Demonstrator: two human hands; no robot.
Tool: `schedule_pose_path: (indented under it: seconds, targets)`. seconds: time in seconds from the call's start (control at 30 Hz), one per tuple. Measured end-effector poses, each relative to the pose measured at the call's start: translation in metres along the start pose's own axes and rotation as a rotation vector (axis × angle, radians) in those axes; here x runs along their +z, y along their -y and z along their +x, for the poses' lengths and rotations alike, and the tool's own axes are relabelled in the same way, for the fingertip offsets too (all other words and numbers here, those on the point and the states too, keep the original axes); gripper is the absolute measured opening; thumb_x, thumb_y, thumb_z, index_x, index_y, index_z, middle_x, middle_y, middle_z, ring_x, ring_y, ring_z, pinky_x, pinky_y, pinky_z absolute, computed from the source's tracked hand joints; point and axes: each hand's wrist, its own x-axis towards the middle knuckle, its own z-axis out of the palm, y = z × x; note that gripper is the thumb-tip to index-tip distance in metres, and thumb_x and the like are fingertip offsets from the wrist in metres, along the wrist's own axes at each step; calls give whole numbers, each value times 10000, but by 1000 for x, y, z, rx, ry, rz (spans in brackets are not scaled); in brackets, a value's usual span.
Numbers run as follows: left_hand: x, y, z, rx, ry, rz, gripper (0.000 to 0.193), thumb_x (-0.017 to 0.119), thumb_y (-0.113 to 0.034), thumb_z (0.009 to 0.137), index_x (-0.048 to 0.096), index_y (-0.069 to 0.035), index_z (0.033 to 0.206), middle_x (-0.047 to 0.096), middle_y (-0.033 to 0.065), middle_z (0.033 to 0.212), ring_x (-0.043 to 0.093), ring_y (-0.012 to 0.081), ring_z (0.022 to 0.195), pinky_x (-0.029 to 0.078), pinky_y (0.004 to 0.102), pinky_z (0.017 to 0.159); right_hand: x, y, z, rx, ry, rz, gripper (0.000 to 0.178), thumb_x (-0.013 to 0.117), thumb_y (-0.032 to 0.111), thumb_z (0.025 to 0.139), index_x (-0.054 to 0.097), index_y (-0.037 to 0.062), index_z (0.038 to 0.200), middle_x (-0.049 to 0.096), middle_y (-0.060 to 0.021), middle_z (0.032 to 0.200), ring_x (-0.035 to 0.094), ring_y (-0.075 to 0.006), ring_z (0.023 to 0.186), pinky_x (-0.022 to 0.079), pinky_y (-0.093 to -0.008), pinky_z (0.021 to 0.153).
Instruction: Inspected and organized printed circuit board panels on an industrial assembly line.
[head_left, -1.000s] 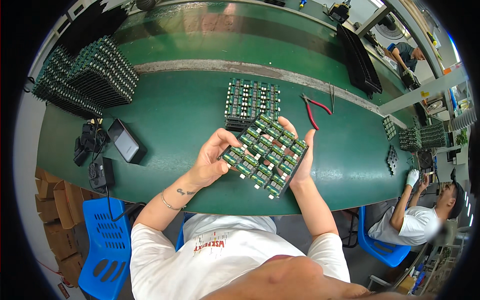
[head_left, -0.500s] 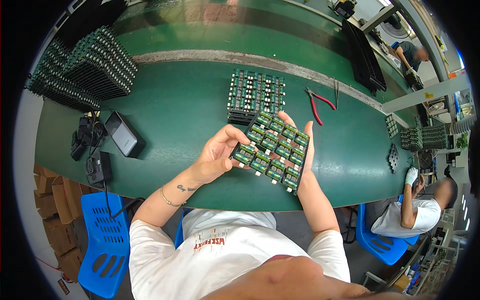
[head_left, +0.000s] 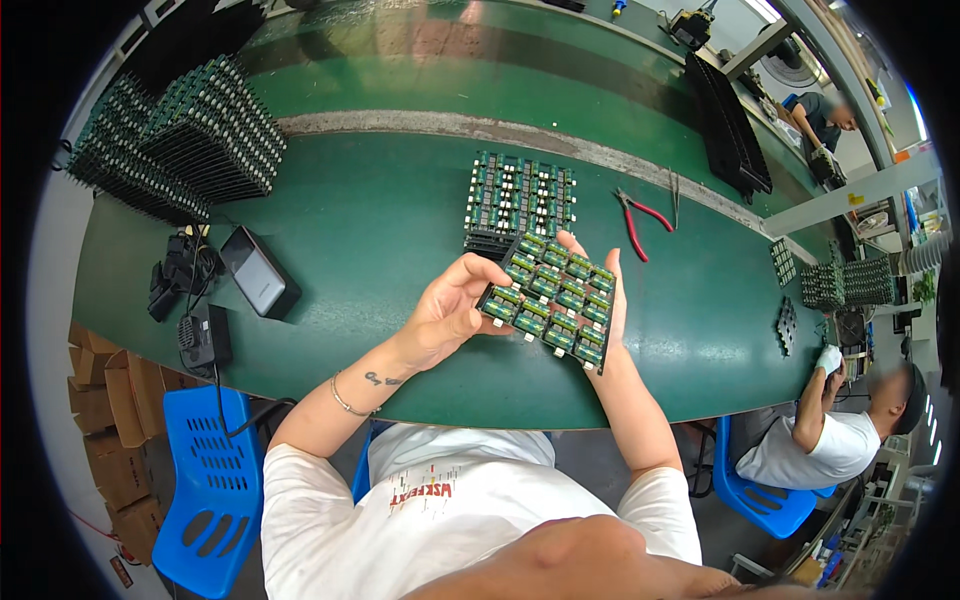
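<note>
A green circuit board panel (head_left: 556,302), made of rows of small modules with white connectors, is held tilted above the green workbench. My left hand (head_left: 452,312) grips its left edge, thumb below and fingers at the upper left corner. Along the right edge my right hand (head_left: 618,300) supports it; part of that hand is hidden under the panel. Just behind stands a stack of similar circuit board panels (head_left: 520,190). Red-handled cutting pliers (head_left: 640,225) lie to the right of the stack, beside tweezers (head_left: 675,198).
Tall stacks of circuit boards (head_left: 215,125) fill the far left. Nearer are a power bank (head_left: 260,272) and a black adapter (head_left: 203,335) with cables. Blue chairs (head_left: 207,470) stand at the bench edge. A co-worker (head_left: 840,430) sits at the right. A black tray (head_left: 725,125) lies far right.
The view has shifted slightly, so the bench things appear a little lower. The panel stays in both my hands, its near edge tipped up somewhat. The co-worker at right has moved the head.
</note>
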Motion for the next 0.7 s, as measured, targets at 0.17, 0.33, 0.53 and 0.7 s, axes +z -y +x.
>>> schedule_pose_path:
  seconds: [0.17,0.33,0.53,0.7]
  targets:
    - [4,-3,3,63,-15,-44,441,620,-246,870,412,-77,1220,525,105,1175,585,170,984,532,254,785,0,0,-2,-32,-33,-83,589,302,554,930,392,128,1325,496,-173,1269,509,-337,1145,436,-514,937]
    - [2,-8,9,-34,-283,-167,465,527,-253,924,350,-95,1325,528,88,1196,585,147,1000,523,280,835,-1,-2,-11,-402,-54,-375,564,362,509,933,339,127,1348,486,-177,1266,551,-301,1068,499,-446,848]
    - [-4,-5,11,-24,-320,-29,434,407,-172,968,305,-103,1385,521,98,1224,562,143,1038,482,274,873,-10,-16,-27,-625,177,-1043,573,482,416,916,274,122,1362,463,-185,1270,586,-248,942,537,-346,720]
    - [-6,-2,11,-22,-319,-32,414,422,-185,965,340,-92,1360,542,101,1177,545,162,1058,446,298,909,-19,-27,-26,-749,260,-1117,620,557,361,893,243,115,1368,457,-188,1267,595,-230,892,542,-309,681]
